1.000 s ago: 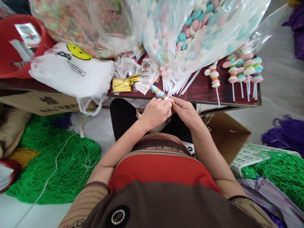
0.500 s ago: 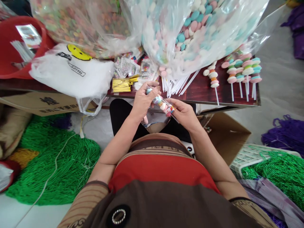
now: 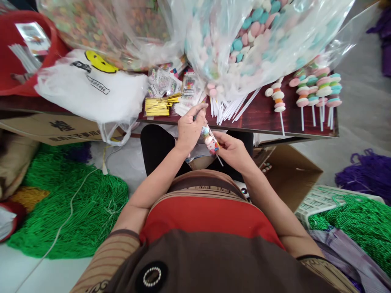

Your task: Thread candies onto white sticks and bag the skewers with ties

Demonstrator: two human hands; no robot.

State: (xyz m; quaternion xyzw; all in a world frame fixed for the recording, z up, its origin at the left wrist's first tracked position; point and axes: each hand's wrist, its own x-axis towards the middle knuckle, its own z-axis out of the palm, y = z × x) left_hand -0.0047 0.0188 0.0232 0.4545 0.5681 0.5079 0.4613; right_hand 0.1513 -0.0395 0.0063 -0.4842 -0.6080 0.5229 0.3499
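Note:
Between my hands, over my lap at the table's front edge, is a candy skewer (image 3: 209, 140) in a clear printed wrapper. Its pastel candies are threaded on a white stick that points down toward me. My left hand (image 3: 192, 125) is closed round the upper end, with part of the candy hidden behind the fingers. Lower down, my right hand (image 3: 230, 147) pinches the wrapper and the stick side between thumb and fingers. White sticks (image 3: 230, 109) and gold twist ties (image 3: 159, 106) lie on the table just beyond my hands.
Unwrapped candy skewers (image 3: 317, 90) lie at the table's right end. Big clear bags of candies (image 3: 253, 36) stand at the back. A white plastic bag (image 3: 91, 93) and a red basin (image 3: 45, 77) are left. An open cardboard box (image 3: 290, 175) sits below right.
The wrapped skewer has turned steeper, its stick now pointing down more. My left hand has shifted slightly right along with it, and the right hand has moved slightly lower.

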